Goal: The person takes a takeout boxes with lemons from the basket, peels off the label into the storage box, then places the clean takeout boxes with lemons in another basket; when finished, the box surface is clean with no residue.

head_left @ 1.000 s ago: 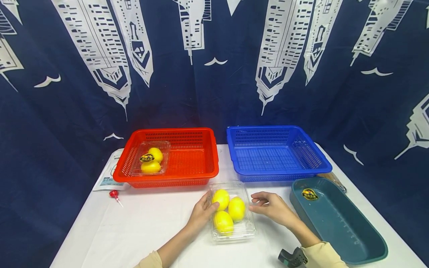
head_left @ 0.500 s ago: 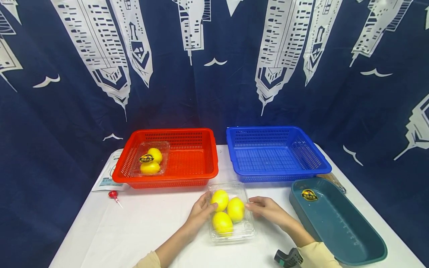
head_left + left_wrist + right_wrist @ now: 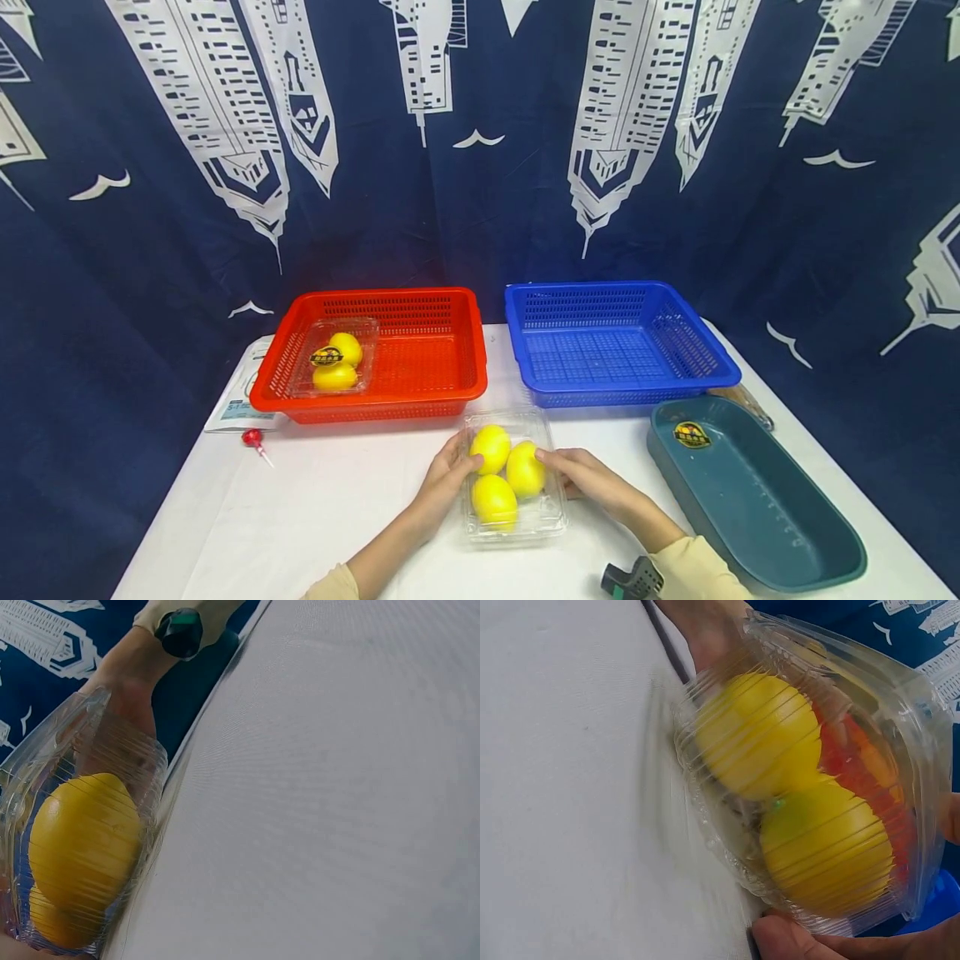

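Note:
A clear plastic clamshell box (image 3: 536, 512) with three yellow lemons (image 3: 495, 502) lies at the front middle of the white table, its lid down. My left hand (image 3: 442, 483) holds its left side, thumb over the top edge. From the right, my right hand (image 3: 596, 483) grips the opposite side, thumb on the lid. In the right wrist view, fingers (image 3: 784, 939) curl low against the box wall, partly under it. The left wrist view shows the ribbed box wall with lemons (image 3: 86, 832) behind it. Whether the box is slightly raised, I cannot tell.
A red basket (image 3: 382, 408) at back left holds another clear box with lemons (image 3: 335, 377). At back right stands a blue basket (image 3: 630, 387). A dark green tub (image 3: 765, 492) with a black label is on the right. A red lollipop (image 3: 252, 438) lies left, near a white packet (image 3: 240, 408).
My right hand has moved left from beside the box and taken hold of its right side. The left hand keeps its grip; the box has hardly moved.

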`<state>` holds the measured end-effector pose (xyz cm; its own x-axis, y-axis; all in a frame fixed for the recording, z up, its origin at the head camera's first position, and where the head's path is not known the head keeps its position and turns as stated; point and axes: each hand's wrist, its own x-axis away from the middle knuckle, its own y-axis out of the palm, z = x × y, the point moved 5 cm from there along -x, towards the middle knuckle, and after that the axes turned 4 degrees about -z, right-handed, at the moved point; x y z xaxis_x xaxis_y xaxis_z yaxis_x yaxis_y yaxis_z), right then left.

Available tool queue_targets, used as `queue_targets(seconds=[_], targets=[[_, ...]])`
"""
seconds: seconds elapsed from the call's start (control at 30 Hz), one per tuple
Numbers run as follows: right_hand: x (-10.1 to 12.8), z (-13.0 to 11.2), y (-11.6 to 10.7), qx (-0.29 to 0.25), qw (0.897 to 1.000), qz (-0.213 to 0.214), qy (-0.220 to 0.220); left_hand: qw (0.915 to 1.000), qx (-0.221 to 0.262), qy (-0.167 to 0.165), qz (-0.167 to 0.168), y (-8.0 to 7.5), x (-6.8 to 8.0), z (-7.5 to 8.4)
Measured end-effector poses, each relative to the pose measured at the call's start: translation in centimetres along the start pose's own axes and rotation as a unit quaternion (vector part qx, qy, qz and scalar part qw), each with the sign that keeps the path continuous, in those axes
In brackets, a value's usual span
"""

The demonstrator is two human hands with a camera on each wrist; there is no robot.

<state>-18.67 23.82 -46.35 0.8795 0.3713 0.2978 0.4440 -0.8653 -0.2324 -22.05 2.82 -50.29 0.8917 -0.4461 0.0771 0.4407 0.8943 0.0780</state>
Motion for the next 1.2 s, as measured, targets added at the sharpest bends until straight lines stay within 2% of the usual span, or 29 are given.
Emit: queue_targets(seconds=[0.23, 0.7, 0.83, 0.9, 0.93, 1.07, 1.1, 1.2], targets=[[0.2, 0.4, 0.0, -0.045, 0.999, 0.004, 0.009, 0.9999, -0.006, 0.01, 0.003, 0.2, 0.2, 0.0], [0.5, 0.8, -0.2, -0.056, 0.998, 0.009, 0.015, 0.9997, -0.009, 0.024, -0.005, 0.0, 0.1, -0.2], [0.6, 1.0, -0.3, -0.061, 0.998, 0.007, 0.015, 0.9984, -0.043, 0.036, 0.007, 0.0, 0.1, 0.2], [0.5, 1.2, -0.3, -0.063, 0.998, 0.005, 0.015, 0.9913, -0.107, 0.064, 0.042, -0.2, 0.2, 0.7], [0.5, 1.2, -0.3, -0.063, 0.998, 0.004, 0.014, 0.9843, -0.144, 0.079, 0.065, -0.2, 0.4, 1.2], [0.5, 1.3, -0.3, -0.063, 0.998, 0.002, 0.011, 0.9438, -0.266, 0.132, 0.145, 0.3, 1.6, 3.6], [0.5, 1.3, -0.3, -0.064, 0.998, 0.002, 0.012, 0.9386, -0.277, 0.14, 0.151, 0.6, 1.9, 4.2], [0.6, 1.3, -0.4, -0.068, 0.998, 0.0, 0.013, 0.9341, -0.287, 0.161, 0.138, 1.6, 2.2, 5.7]])
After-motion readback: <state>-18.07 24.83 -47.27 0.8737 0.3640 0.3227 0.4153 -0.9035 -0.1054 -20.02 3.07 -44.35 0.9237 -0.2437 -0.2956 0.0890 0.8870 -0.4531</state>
